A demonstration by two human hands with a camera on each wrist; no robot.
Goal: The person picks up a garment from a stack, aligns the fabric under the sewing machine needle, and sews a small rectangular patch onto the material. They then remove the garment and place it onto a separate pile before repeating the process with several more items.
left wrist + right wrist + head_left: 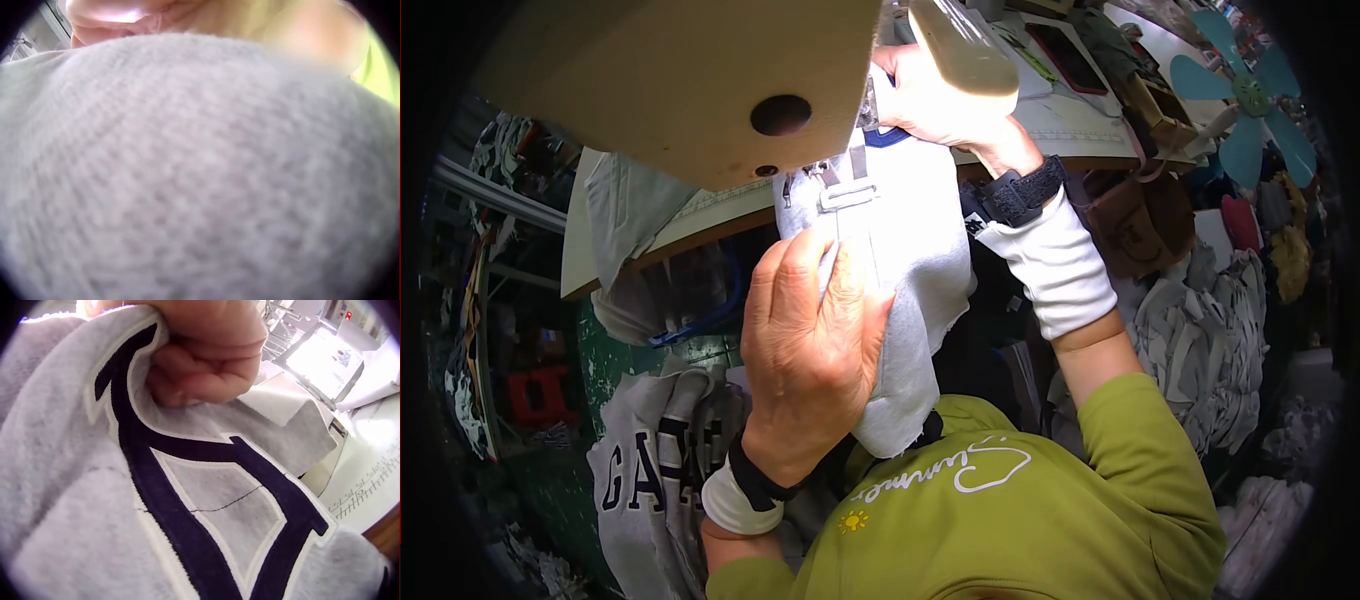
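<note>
A pale grey knit sweatshirt piece runs under the needle area of a cream sewing machine and hangs down toward the person's lap. My left hand is on it just in front of the needle, fingers bent against the cloth and thumb alongside. Grey knit fills most of the left wrist view, and the left fingertips are hidden. Behind the machine head, my right hand grips the cloth with curled fingers. Beside that grip, the right wrist view shows a navy letter patch edged in white.
The machine table carries a printed ruler scale. A phone lies at the back, near a teal fan at right. Lettered grey garments hang at lower left; grey pieces are piled at right.
</note>
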